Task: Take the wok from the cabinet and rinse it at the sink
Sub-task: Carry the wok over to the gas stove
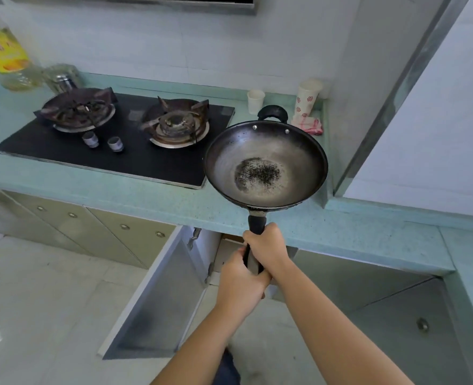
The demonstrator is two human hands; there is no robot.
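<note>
A dark metal wok (265, 165) with a worn, speckled patch at its bottom is held level in the air over the front edge of the teal counter (152, 198). It has a long black handle toward me and a small black loop handle on the far side. My right hand (265, 245) grips the long handle close to the bowl. My left hand (240, 282) grips the same handle just below it. Under the counter the cabinet door (160, 298) stands swung open. No sink is in view.
A black two-burner gas hob (113, 137) lies on the counter to the left of the wok. An oil bottle (4, 54) and a jar stand at the back left. Two paper cups (309, 97) and a pink cloth sit in the back right corner by the wall.
</note>
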